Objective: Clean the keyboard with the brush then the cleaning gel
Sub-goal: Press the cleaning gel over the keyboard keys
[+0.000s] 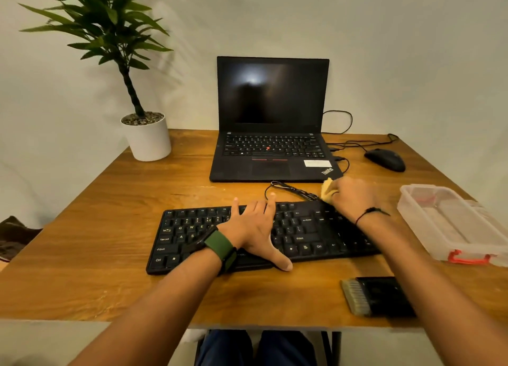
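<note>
At the lower right of the frame, nearest the viewer, the brush [378, 297] lies flat on the worktop [110, 255] with nothing touching it, bristles pointing left; set down within reach like that, it suggests the brushing step is over and the gel step is in hand. Just above it, across the middle of the frame, the keyboard [192, 236] lies square to the person; the left hand [255, 228] rests flat on its middle keys, fingers spread and thumb hooked over the near edge, most likely to keep the board from sliding under pressure. To the right of centre the right hand [353, 196] curls round a lump of yellow cleaning gel [327, 189], which it pinches at the keyboard's far right corner, seemingly dabbing the keys there; a clear plastic box [450, 222] with an orange clasp sits at the right edge, probably the kit's container. Farther up, a laptop [270, 118] stands open with a dark screen, a mouse [384, 159] to its right and a potted plant [137, 91] in the upper left.
</note>
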